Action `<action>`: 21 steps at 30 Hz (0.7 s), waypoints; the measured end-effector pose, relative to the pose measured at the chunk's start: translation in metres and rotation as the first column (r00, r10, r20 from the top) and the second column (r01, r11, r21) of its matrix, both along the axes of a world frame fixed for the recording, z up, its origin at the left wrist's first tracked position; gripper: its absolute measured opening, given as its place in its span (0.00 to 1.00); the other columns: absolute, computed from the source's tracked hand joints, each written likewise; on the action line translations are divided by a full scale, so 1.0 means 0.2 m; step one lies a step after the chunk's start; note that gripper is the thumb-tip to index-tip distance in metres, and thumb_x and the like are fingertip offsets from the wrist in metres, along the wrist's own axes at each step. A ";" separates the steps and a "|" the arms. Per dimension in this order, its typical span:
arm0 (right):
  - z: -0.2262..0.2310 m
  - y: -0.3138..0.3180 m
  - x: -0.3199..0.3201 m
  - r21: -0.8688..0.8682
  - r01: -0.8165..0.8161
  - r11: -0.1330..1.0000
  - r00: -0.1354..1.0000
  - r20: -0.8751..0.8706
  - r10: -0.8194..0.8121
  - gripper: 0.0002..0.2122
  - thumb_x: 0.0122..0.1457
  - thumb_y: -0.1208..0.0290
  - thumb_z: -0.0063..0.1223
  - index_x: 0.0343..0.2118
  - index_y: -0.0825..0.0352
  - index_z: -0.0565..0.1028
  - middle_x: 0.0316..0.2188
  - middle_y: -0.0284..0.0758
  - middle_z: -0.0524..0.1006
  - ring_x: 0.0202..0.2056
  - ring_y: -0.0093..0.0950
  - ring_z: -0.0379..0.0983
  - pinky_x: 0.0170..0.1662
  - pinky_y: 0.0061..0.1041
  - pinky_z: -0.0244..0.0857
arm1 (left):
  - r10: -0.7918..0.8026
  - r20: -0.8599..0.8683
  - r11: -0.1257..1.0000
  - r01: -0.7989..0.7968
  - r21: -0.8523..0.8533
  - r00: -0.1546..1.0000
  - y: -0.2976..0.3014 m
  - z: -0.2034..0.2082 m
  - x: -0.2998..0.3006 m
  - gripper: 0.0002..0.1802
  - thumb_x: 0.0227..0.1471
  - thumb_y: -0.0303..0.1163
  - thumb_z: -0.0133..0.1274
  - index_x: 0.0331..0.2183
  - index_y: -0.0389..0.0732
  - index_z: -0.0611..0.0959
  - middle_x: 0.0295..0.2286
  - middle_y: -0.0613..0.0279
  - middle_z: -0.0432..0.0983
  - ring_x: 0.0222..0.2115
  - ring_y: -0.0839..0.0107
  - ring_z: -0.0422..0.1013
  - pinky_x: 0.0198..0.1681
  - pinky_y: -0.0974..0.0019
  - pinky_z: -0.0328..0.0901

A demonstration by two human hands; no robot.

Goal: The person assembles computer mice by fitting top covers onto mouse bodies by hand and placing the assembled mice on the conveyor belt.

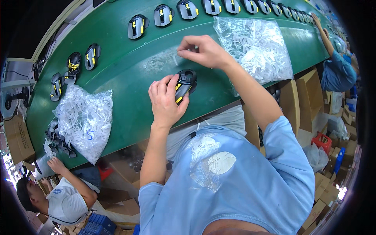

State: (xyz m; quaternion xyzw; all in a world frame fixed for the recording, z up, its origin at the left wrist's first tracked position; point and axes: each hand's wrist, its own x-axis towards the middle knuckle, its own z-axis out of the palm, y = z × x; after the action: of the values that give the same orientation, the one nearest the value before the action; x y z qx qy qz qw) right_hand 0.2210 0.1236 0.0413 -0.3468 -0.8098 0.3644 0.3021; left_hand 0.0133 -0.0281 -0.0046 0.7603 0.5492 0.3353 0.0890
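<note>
My left hand (pixel 166 98) is wrapped round a black, grey and yellow mouse-shaped shell (pixel 187 81) that rests on the green bench. Its fingers cover the left side of the shell. Up and to the right, my right hand (pixel 203 51) is closed in a pinch. A thin whitish plastic piece (pixel 175 59) shows just under its fingertips, and its exact shape is hard to make out. Close to my right forearm lies a clear bag (pixel 258 49) full of white plastic pieces.
Along the far side of the green bench (pixel 129 78) runs a row of similar shells (pixel 162 15). Several others (pixel 92 56) sit at the left. Another bag of white pieces (pixel 84 121) lies by black parts (pixel 58 141). Co-workers (pixel 68 196) sit left and right (pixel 338 72).
</note>
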 end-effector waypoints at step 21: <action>-0.08 -0.59 0.09 0.264 0.192 0.945 0.972 0.081 -0.220 0.13 0.58 0.70 0.69 0.47 0.60 0.87 0.35 0.33 0.80 0.37 0.33 0.78 0.39 0.32 0.74 | -0.034 -0.127 0.997 0.042 0.058 0.991 0.02 0.01 0.03 0.39 0.46 0.37 0.71 0.61 0.44 0.80 0.52 0.55 0.75 0.53 0.52 0.68 0.60 0.48 0.61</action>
State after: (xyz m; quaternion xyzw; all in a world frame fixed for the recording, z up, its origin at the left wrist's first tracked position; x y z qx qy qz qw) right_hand 0.2383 0.0051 0.0260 -0.4072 -0.8244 0.2043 0.3358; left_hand 0.0203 -0.0243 -0.0024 0.7927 0.5287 0.3012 0.0376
